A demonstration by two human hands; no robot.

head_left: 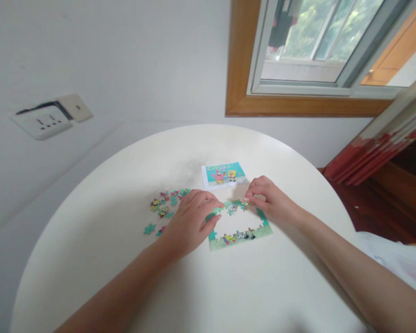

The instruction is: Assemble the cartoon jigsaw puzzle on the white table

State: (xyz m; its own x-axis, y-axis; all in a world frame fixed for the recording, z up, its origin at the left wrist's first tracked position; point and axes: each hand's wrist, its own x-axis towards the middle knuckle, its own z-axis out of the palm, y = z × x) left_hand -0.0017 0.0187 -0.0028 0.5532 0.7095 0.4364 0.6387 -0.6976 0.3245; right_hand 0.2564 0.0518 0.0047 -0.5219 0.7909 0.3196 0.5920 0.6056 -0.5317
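A jigsaw puzzle (241, 239) lies on the white table, its border joined in a ring around a bare middle. My left hand (195, 217) rests over the puzzle's upper left side, fingers apart, thumb reaching into the gap. At the top edge my right hand (265, 196) pinches a small puzzle piece (244, 203) between thumb and forefinger. A grey-and-white patch of pieces (232, 209) sits just left of that piece. Loose puzzle pieces (163, 211) are heaped left of my left hand, which hides some of them.
Behind the puzzle lies a picture card (225, 175) with pink and yellow cartoon figures. The round white table (100, 249) meets a wall with a socket (48, 121). A wood-framed window (241, 105) and a red-and-white curtain (370, 148) are at the right.
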